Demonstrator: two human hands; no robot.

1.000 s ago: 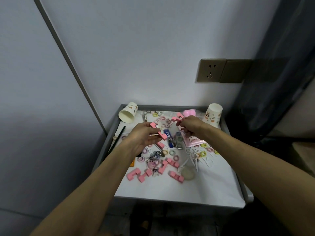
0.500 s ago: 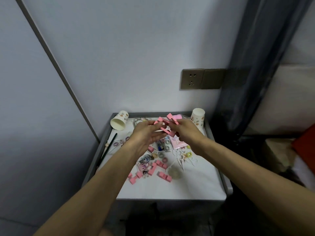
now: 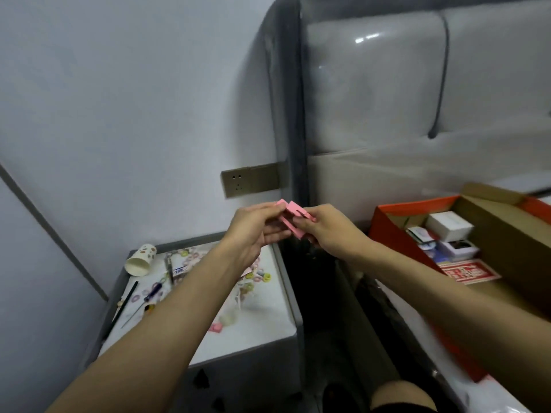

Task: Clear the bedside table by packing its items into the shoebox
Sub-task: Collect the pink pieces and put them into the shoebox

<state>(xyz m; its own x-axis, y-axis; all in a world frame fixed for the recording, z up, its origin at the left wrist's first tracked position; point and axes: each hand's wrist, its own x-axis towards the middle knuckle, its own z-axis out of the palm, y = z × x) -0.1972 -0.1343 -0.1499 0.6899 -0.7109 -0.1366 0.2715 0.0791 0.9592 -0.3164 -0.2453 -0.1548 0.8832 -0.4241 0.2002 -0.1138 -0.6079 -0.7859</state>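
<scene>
Both hands hold a small bunch of pink blocks (image 3: 293, 217) in the air, above the gap between table and bed. My left hand (image 3: 256, 231) pinches them from the left and my right hand (image 3: 323, 229) grips them from the right. The orange shoebox (image 3: 396, 234) lies open on the bed at the right, with small white boxes and a red card inside. The bedside table (image 3: 268, 320) at lower left carries a tipped paper cup (image 3: 140, 259), coloured rings, a blue-handled screwdriver (image 3: 149, 296), a dark stick and one pink block (image 3: 215, 327).
A padded grey headboard (image 3: 387, 99) rises behind the shoebox. A wall socket plate (image 3: 250, 178) sits above the table. A dark gap runs between the table and the bed. My knee (image 3: 399, 396) shows at the bottom edge.
Both hands have lifted the pink blocks off the table and carried them to the right. The view has swung right, bringing the bed and shoebox into sight.
</scene>
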